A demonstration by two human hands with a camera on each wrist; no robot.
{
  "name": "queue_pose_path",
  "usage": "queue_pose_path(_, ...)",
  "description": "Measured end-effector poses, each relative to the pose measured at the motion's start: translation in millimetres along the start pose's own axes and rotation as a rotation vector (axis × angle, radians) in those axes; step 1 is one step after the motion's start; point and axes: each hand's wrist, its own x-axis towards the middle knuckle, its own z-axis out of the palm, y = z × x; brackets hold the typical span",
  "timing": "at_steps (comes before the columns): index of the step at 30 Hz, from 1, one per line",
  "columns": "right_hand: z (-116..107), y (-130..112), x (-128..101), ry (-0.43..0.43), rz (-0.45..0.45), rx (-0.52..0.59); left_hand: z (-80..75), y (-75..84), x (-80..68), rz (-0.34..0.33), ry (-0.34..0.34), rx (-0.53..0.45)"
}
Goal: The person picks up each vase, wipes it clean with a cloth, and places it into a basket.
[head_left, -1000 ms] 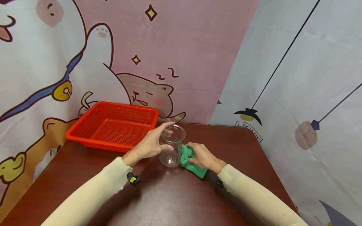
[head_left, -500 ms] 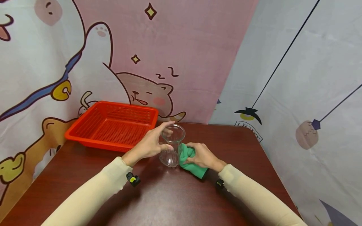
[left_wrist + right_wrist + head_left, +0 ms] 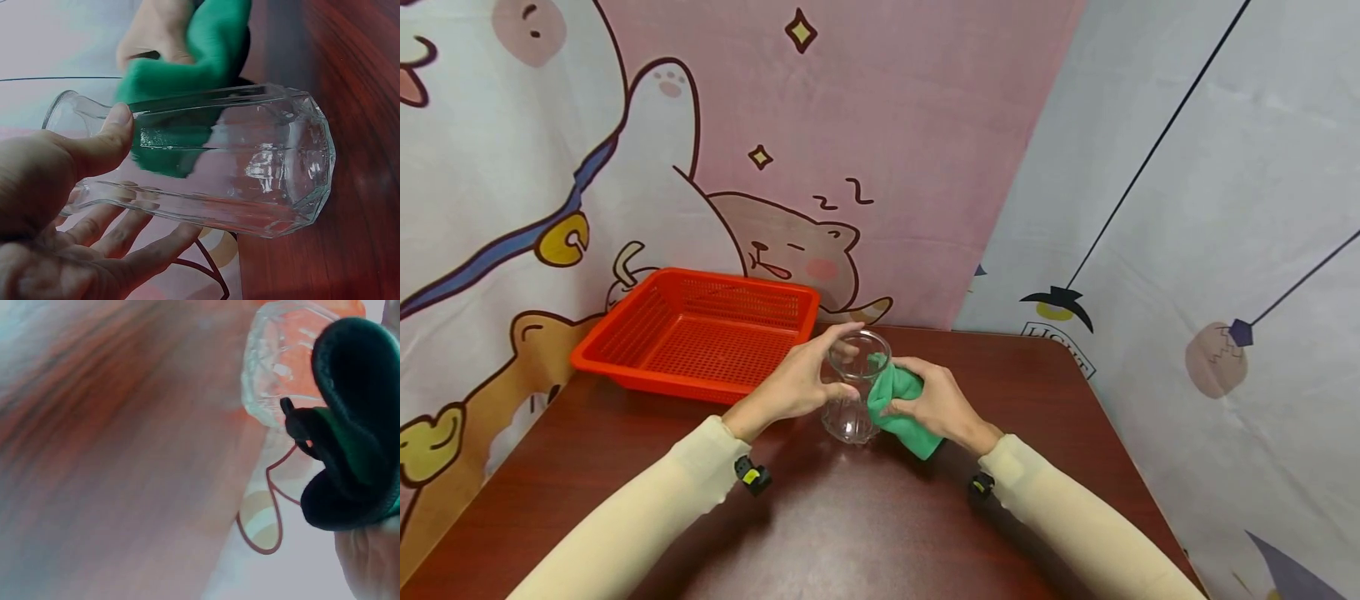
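A clear glass vase (image 3: 852, 421) with a flared rim and faceted sides stands upright on the table. My left hand (image 3: 801, 383) grips it near the neck, thumb on the near side and fingers round the far side; the left wrist view shows the thumb pressed on the glass vase (image 3: 250, 162). My right hand (image 3: 942, 404) holds a bunched green cloth (image 3: 906, 417) against the vase's right side, up near the neck. Folds of the green cloth (image 3: 356, 437) fill the right part of the right wrist view and hide most of the right fingers.
A red plastic basket (image 3: 700, 383) with perforated walls sits at the back left of the dark wooden table (image 3: 850, 533). Behind the table hangs a cartoon-printed curtain (image 3: 910, 167), which also runs along both sides.
My right hand has moved the green cloth up along the vase's side, from lower on the body to near the neck. My left hand and the vase have stayed in place.
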Motion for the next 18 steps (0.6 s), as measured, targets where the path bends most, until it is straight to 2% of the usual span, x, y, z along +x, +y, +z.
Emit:
queue_pose_path(6, -1.4, -7.0, 1.8, 0.097, -0.077, 0.032, 1.3, -0.2, 0.3, -0.005, -0.005, 0.012)
queue_pose_path(14, -7.3, -14.0, 2.8, 0.165, -0.048, 0.128, -0.8, 0.6, 1.1, -0.007, -0.005, 0.020)
queue_pose_path(18, -14.9, -20.5, 5.4, 0.190, -0.071, 0.185, -2.0, 0.3, 0.9, -0.003, -0.002, 0.031)
